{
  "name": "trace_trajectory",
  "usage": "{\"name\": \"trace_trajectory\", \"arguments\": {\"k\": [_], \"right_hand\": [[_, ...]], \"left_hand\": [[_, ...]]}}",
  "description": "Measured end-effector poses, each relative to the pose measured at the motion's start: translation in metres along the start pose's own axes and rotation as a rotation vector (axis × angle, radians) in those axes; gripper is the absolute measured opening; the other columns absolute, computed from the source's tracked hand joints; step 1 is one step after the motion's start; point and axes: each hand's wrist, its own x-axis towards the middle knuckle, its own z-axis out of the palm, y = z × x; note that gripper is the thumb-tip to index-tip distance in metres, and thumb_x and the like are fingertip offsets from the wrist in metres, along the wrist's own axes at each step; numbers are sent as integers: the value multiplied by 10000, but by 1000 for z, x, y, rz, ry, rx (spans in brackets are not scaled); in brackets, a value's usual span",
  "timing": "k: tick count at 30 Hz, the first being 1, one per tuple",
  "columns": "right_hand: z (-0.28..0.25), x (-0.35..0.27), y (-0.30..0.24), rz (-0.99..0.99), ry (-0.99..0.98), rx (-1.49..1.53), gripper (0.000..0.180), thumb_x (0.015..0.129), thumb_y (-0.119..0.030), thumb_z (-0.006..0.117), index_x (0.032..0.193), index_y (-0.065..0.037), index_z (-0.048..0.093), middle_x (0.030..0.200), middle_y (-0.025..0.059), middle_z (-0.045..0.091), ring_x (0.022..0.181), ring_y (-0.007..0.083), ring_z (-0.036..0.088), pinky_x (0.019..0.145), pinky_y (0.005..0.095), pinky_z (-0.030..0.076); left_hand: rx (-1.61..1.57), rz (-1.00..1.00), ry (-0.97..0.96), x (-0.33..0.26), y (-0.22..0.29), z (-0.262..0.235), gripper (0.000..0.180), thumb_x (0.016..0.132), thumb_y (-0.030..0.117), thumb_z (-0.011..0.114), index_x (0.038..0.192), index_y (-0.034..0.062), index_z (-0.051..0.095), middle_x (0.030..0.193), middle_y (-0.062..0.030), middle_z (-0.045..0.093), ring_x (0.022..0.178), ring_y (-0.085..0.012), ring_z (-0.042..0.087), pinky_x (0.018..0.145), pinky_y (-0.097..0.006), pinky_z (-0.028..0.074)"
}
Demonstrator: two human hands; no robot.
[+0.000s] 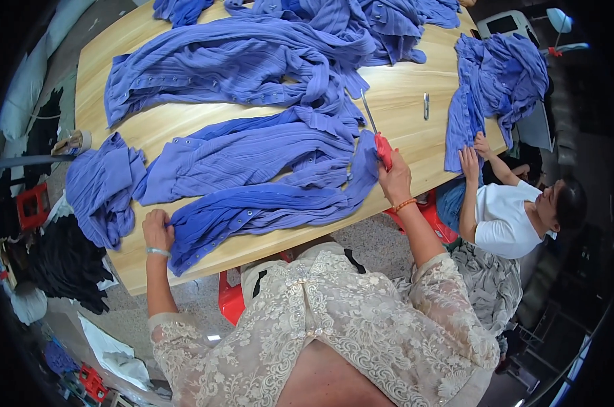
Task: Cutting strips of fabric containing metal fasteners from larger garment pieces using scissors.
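Note:
My right hand (396, 178) is closed round the red handles of a pair of scissors (383, 150), whose blades point away from me over bare wood. At the near left table edge, my left hand (159, 233) has its fingers bent at the edge of a blue ribbed cardigan (252, 211) with a row of snap buttons. That cardigan lies stretched out along the near side, its right end beside the scissors. Just beyond it lies another blue cardigan (246, 156). A bunched blue garment (107, 190) hangs over the left edge.
More blue garments (232, 61) cover the far side of the wooden table (415, 152). A small metal tool (426, 106) lies to the right. A co-worker (507, 210) at the right end handles a blue garment (493, 85). Red stools (232, 298) stand below the table.

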Motion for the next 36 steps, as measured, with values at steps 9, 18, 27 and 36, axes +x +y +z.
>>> {"name": "trace_trajectory", "arguments": {"k": [9, 18, 27, 36], "right_hand": [[42, -42, -27, -154, -437, 55, 330, 748, -137, 740, 1054, -99, 621, 992, 187, 662, 883, 393, 645, 768, 454, 521], [55, -47, -42, -218, -512, 67, 329, 756, -114, 732, 1038, -40, 579, 1045, 167, 608, 932, 402, 617, 769, 474, 513], [-27, 32, -58, -317, -40, 116, 231, 764, -64, 726, 933, -47, 570, 815, 160, 560, 737, 384, 578, 629, 418, 468], [-19, -12, -33, -338, -718, -434, 344, 800, -189, 716, 1091, -52, 595, 1135, 254, 625, 914, 405, 639, 748, 454, 533]], "left_hand": [[-239, -219, -144, -13, -3, -11, 395, 650, 24, 721, 1023, 46, 592, 825, -100, 610, 782, -299, 603, 762, -399, 457], [-294, -239, -51, -13, -6, -17, 162, 721, -18, 697, 859, 30, 626, 796, -129, 616, 748, -293, 627, 703, -366, 504], [-47, 42, 372, -8, 31, -73, 172, 714, -30, 616, 839, 84, 581, 842, -81, 587, 840, -290, 577, 752, -406, 401], [160, -113, 264, -100, 35, 23, 183, 784, 71, 633, 964, 84, 664, 1089, -116, 615, 1132, -325, 543, 973, -481, 401]]}}
